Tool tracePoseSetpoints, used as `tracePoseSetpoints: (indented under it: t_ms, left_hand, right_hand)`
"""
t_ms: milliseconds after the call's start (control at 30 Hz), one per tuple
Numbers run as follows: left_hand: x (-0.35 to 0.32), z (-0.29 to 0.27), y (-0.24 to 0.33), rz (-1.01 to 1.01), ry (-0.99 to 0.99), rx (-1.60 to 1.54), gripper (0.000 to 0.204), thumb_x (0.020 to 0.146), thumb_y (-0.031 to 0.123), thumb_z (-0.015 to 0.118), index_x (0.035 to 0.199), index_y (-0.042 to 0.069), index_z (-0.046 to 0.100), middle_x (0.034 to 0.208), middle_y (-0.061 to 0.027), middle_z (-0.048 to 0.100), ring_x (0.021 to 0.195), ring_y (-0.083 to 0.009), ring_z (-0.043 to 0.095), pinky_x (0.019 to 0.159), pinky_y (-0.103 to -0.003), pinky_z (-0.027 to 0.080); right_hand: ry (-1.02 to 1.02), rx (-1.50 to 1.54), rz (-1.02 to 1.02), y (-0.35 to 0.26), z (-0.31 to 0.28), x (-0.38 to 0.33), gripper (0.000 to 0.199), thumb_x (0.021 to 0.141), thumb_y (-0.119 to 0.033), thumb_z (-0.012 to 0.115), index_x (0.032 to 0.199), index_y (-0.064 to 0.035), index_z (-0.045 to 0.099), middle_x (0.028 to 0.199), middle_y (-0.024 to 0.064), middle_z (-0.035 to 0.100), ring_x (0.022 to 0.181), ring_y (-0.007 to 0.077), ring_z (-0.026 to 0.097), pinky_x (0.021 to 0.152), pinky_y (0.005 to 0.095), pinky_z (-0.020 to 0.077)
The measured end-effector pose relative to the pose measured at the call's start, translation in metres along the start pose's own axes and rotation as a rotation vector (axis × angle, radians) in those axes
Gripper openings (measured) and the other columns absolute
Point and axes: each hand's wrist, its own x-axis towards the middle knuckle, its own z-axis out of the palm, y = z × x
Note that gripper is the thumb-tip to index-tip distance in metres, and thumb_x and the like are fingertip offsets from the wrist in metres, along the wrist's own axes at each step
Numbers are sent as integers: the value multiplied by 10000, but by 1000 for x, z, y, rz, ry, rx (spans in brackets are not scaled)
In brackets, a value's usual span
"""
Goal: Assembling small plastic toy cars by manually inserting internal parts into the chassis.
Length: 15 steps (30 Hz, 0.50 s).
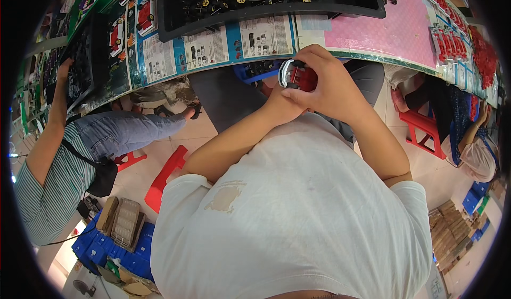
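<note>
Close in front of my body, just off the table's near edge, I hold a red toy car (pixel 306 79) with a pale front end and black wheels. My right hand (pixel 332 83) curls round it from the right, its thumb along the near side and its fingers over the far side. From the left and below, my left hand (pixel 285 106) closes against the car, and most of its fingers are hidden by the car and the right hand. Beyond them on the table, a black tray (pixel 277 9) holds many loose wheel-and-axle sets, some with yellow hubs.
Red toy cars (pixel 146 15) stand at the table's left, and rows of red-and-white parts (pixel 450 43) at its right. A blue bin (pixel 247 75) sits below the table edge. A co-worker in a striped shirt (pixel 66 184) reaches over a dark tray at left; another person sits at right.
</note>
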Motion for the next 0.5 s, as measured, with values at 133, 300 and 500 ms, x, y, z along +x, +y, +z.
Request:
tracePoseSetpoints:
  t_ms: [133,300,500]
  left_hand:
    - [3,-2,-2,29,-8,-3,408,836,42,705,1180,77,489,950,-54,630,742,-133,620,540,-272,508]
    - [8,0,-6,-34,-4,-16,520,795,49,751,1241,81,485,1107,-77,623,978,-173,633,729,-315,569]
    - [5,-6,-29,120,49,30,559,760,12,754,1263,83,519,1175,-88,618,1047,-204,631,853,-339,544]
  right_hand:
    - [28,32,17,-1,2,1,545,689,-184,840,1122,49,606,1124,156,598,979,307,641,871,352,530]
    - [103,64,37,2,1,-4,558,676,-187,852,1112,48,595,1106,153,603,980,299,640,871,349,527]
    - [57,36,-42,11,4,-5,644,657,-259,887,1138,40,578,1101,181,581,1001,357,611,880,389,512]
